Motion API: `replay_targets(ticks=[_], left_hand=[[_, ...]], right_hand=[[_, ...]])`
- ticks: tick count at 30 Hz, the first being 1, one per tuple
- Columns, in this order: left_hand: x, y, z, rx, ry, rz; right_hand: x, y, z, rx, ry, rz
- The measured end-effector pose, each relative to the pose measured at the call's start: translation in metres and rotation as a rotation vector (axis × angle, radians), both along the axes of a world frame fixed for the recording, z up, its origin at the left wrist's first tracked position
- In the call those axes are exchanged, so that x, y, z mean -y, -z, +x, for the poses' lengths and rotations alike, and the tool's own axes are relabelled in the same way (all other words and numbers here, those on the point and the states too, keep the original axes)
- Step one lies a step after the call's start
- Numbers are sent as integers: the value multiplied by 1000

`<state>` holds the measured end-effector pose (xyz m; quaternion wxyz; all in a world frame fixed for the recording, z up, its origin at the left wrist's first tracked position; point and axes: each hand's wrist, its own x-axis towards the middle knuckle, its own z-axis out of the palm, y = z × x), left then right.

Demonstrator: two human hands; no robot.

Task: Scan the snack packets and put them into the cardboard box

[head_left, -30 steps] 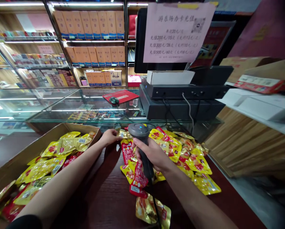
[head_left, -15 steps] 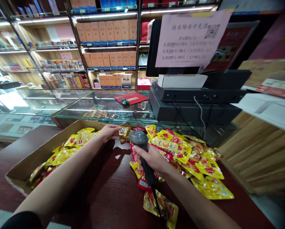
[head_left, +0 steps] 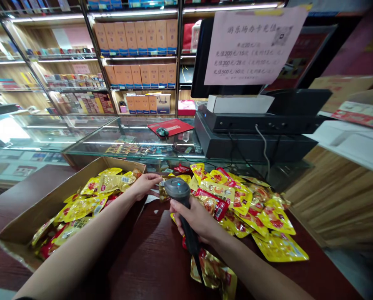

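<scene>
My right hand [head_left: 195,218] is wrapped round the handle of a black barcode scanner [head_left: 177,188], whose head points away over the table. My left hand [head_left: 146,186] pinches a small gold packet [head_left: 163,191] just left of the scanner head, which partly hides it. Beneath my left forearm, an open cardboard box [head_left: 16,233] holds yellow, gold and red snack packets [head_left: 83,206]. A loose pile of similar packets [head_left: 242,204] spreads to the right of the scanner. Nearer to me, below the scanner's handle, lies a gold packet [head_left: 216,275].
Behind the dark red table [head_left: 136,254] stands a glass counter [head_left: 126,143] with a red mat [head_left: 173,126] and a mouse [head_left: 162,131]. A monitor bearing a pink paper sign [head_left: 255,48] rises above black equipment [head_left: 251,139] with hanging cables. Stocked shelves fill the background.
The scanner has moved slightly left and down, nearer the gold packet. My left hand has lowered a little with that packet. The view has shifted slightly.
</scene>
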<state>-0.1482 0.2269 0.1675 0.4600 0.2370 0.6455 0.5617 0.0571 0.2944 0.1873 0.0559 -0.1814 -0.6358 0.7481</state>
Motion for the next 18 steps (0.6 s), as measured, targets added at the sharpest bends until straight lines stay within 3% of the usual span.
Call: replay_targets(ticks=[6,18], left_hand=[[-1,4,1,102,87,40],[1,1,-1,220,92,88]], right_hand=[[-1,3,0,30,12,-44],[-5,0,2,10,28,8]])
